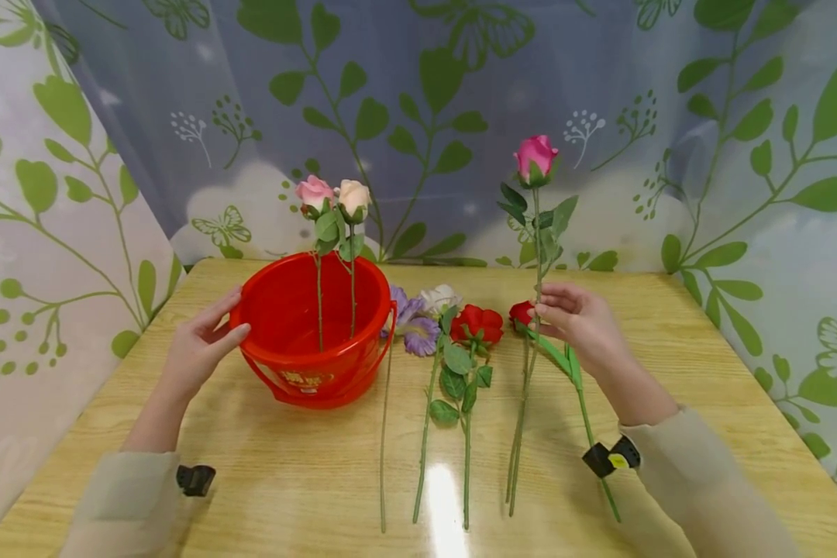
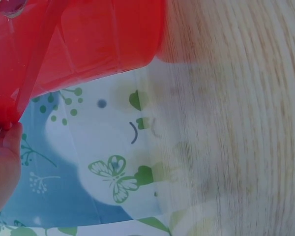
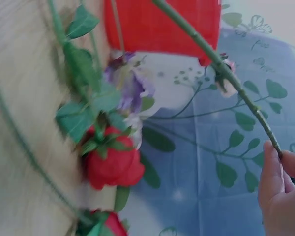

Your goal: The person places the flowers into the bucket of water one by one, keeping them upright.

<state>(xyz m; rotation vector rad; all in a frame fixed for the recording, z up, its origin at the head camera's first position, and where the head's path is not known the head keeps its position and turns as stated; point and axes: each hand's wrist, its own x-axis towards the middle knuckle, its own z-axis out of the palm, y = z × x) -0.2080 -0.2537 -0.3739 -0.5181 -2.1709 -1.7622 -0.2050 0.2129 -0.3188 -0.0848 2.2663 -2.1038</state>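
Surface (image 1: 286,496): pale wood-grain, running out from my side and under the red bucket (image 1: 279,306).
Sleeves: pale cuffs on both forearms, nearer me than the bucket; right sleeve (image 1: 704,480) well to its right.
Left grip (image 1: 198,345): I have thumb and fingers bent on the rim at the bucket's left side, holding it.
Right grip (image 1: 579,318): I am pinching the stem of the magenta rose (image 1: 535,163) between thumb and fingertips, well right of the bucket.
Magenta rose: upright, its bloom higher than the bucket's rim.
Loose flowers: lying right of the bucket, stem ends toward me; I see a purple one (image 1: 421,333), a white one (image 1: 441,299), a full red one (image 1: 477,325) and a smaller red one (image 1: 521,312).
Bucket roses: light pink one (image 1: 314,194) and cream one (image 1: 353,199), side by side, stems inside the bucket.
Backdrop (image 1: 474,194): leaf-and-butterfly print behind the bucket.
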